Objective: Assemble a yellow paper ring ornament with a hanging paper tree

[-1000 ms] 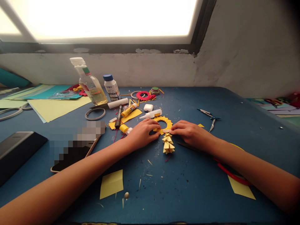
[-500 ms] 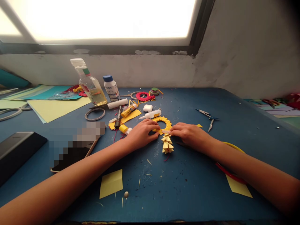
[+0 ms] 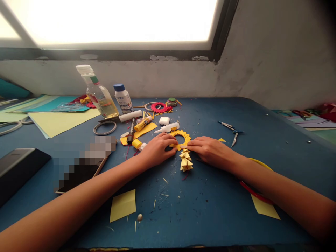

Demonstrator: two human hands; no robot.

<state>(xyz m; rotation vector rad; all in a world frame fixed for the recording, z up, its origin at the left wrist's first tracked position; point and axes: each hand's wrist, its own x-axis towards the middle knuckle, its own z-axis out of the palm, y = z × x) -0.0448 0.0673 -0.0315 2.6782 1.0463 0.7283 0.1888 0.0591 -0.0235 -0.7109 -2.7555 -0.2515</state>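
Mid-desk, a bit toward the far edge: yellow paper ring [image 3: 181, 134] lies flat on the blue desk [image 3: 210, 210], with a yellow folded-paper chain [image 3: 186, 161] running from its near side toward the near edge. Left hand [image 3: 156, 149] sits on the ring's left side, fingers curled and pressed onto the paper; right hand [image 3: 211, 149] comes in from the right, fingertips [image 3: 191, 147] pinched together where ring and chain meet. Both are in contact; whether the paper is actually nipped between thumb and finger, cannot tell.

Just beyond the ring: white glue nozzle bottle [image 3: 168, 128], small white case [image 3: 164, 120], yellow glue stick [image 3: 143, 123], black marker [image 3: 130, 130]. Red paper ring [image 3: 159, 107] further back. Clear bottle [image 3: 98, 92] and blue-capped white bottle [image 3: 122, 98] stand toward the far left. Compass tool [image 3: 232, 131] lies right of the hands, apart. Yellow paper scrap [image 3: 123, 205] near the near edge, another scrap [image 3: 264, 207] under the right forearm with red and yellow hoops [image 3: 256, 194]. Yellow sheet [image 3: 60, 120] far left. Dark phone [image 3: 78, 175] left of the left forearm.
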